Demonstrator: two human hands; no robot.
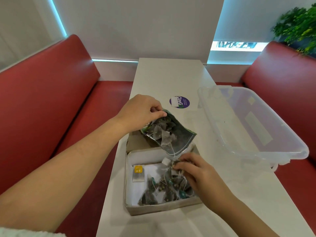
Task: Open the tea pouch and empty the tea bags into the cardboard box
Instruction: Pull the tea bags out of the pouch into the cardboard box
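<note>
My left hand (142, 112) pinches the bottom end of the tea pouch (172, 134), a clear and green zip bag held tilted with its open mouth pointing down over the cardboard box (160, 208). Several pyramid tea bags still lie inside the pouch. My right hand (193, 168) sits at the pouch mouth above the box, fingers closed on a tea bag and its strings. A pile of dark tea bags (164, 189) lies in the box, beside a flat bag with a yellow tag (138, 170).
The box stands on a narrow white table (171, 77). A clear plastic tub (253, 122) lies to the right, overhanging the table edge. A purple round sticker (179, 102) is on the tabletop. Red bench seats (51, 82) flank both sides.
</note>
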